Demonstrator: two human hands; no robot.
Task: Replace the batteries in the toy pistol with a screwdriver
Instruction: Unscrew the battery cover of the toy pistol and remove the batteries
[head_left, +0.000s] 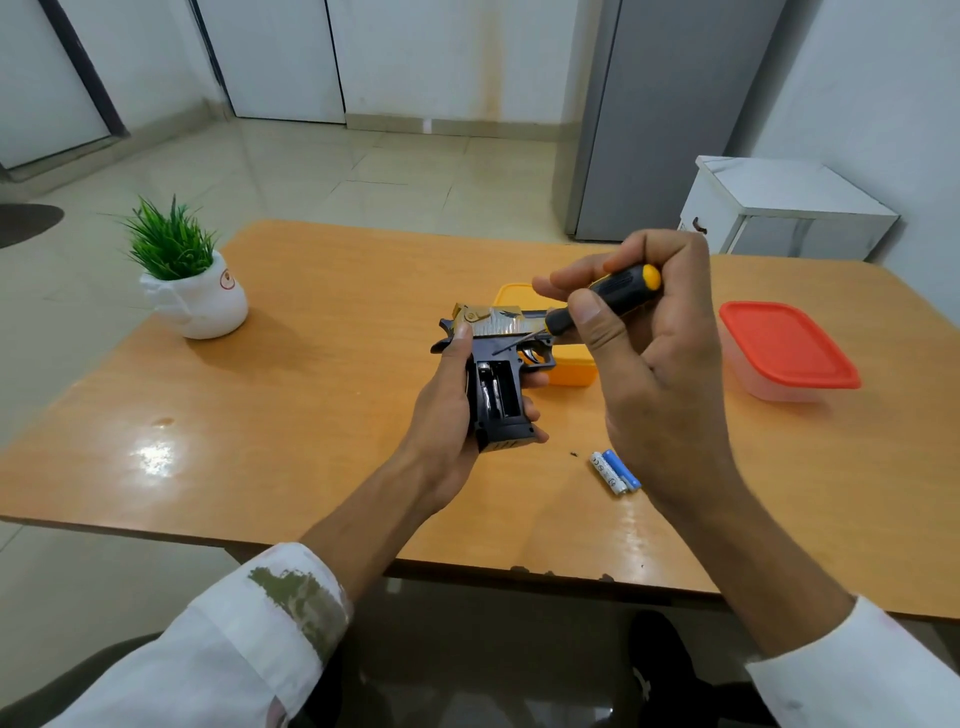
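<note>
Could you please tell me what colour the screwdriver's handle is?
Black with a yellow end cap, on the screwdriver, seen in the head view.

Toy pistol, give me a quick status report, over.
Left hand grips toy pistol, grip compartment open. Right hand holds screwdriver, tip at the frame. Two batteries and small screw loose on table. Nothing blocking.

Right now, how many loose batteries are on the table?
2: a white battery and a blue battery lie side by side near the right hand. Others may be hidden.
</note>
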